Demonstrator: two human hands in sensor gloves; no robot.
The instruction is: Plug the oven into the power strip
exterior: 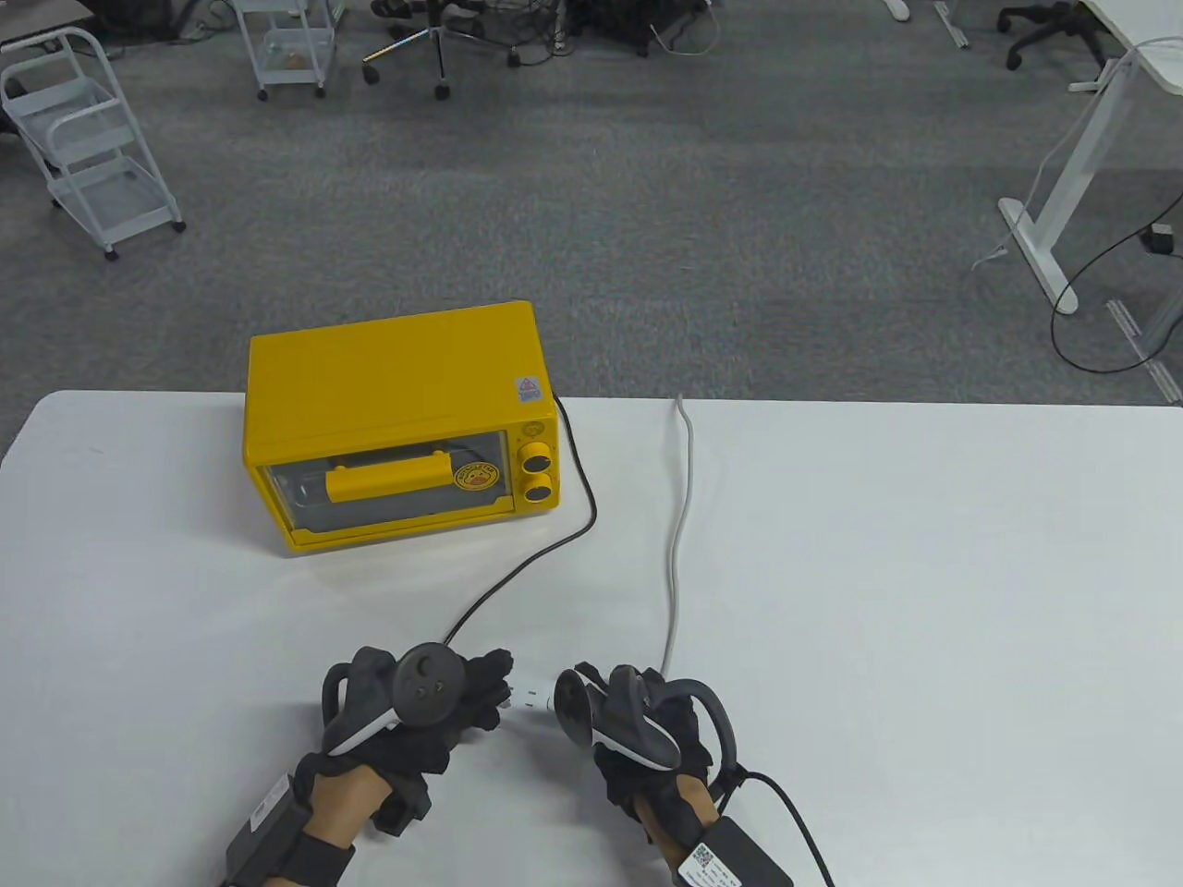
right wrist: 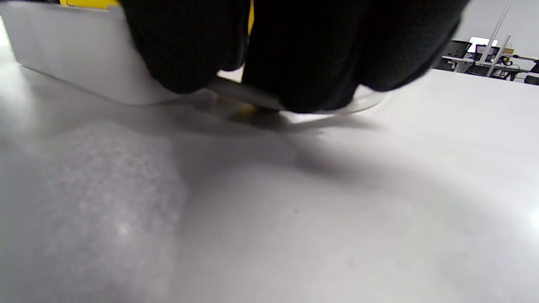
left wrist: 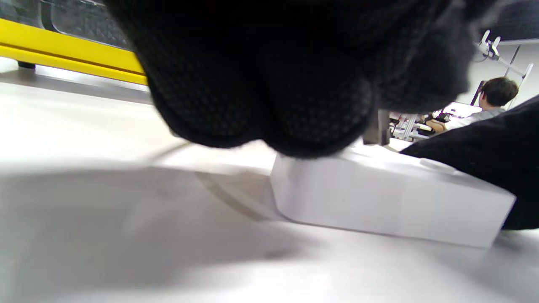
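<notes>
The yellow oven (exterior: 397, 425) stands at the table's far left; its edge shows in the left wrist view (left wrist: 63, 54). Its black cord (exterior: 545, 550) runs forward and ends under my left hand (exterior: 485, 688). The plug is hidden by that hand. The white power strip (exterior: 531, 695) lies between my hands. In the left wrist view my left hand (left wrist: 269, 126) has curled fingers pressing on the end of the strip (left wrist: 391, 202). My right hand (exterior: 605, 693) grips the strip's other end, where its grey cable (exterior: 679, 554) leaves. In the right wrist view its fingers (right wrist: 189, 50) cover the strip (right wrist: 84, 67).
The white table (exterior: 924, 601) stretches right of the hands with only the grey cable on it. Beyond its far edge lie grey carpet, white wire carts (exterior: 88, 139), office chairs and a white desk frame (exterior: 1063, 203). A seated person (left wrist: 497, 97) is far behind.
</notes>
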